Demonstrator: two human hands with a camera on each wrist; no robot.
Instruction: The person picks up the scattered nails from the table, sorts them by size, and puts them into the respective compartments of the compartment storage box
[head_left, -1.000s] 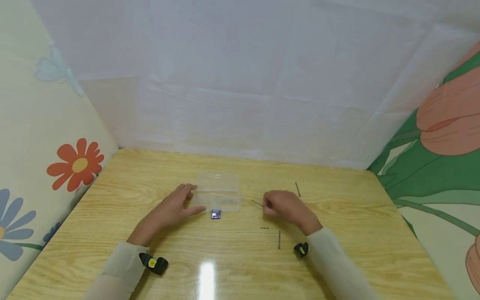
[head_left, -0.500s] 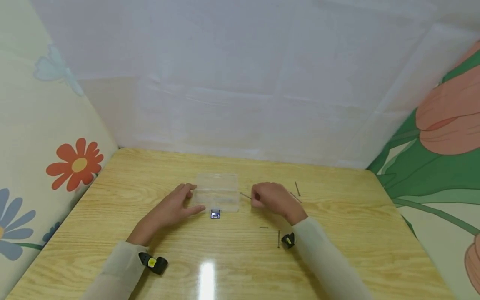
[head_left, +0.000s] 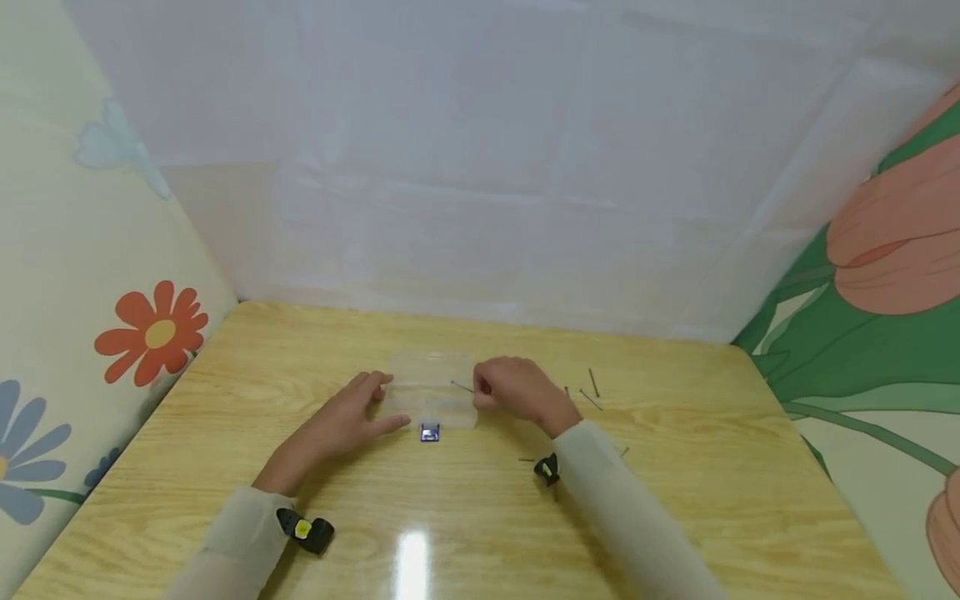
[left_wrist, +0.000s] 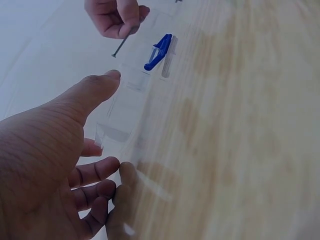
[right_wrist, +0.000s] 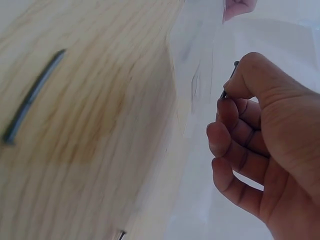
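A clear plastic box, its lid laid back, sits on the table with a blue latch at its front. My right hand pinches a nail between thumb and forefinger over the box's right part. In the left wrist view the nail points head outward from the fingertips. My left hand lies at the box's left end, thumb stretched along the front and fingers loosely bent at the side. The right wrist view shows my right hand with its other fingers curled beneath the pinch.
Several loose nails lie on the wooden table to the right, among them one nail at the back and a short one nearer, partly behind my right wrist. A white cloth hangs behind the table.
My right hand has moved left with the nail, from the right of the box to over it, uncovering nails behind it. My left hand has stayed at the box.
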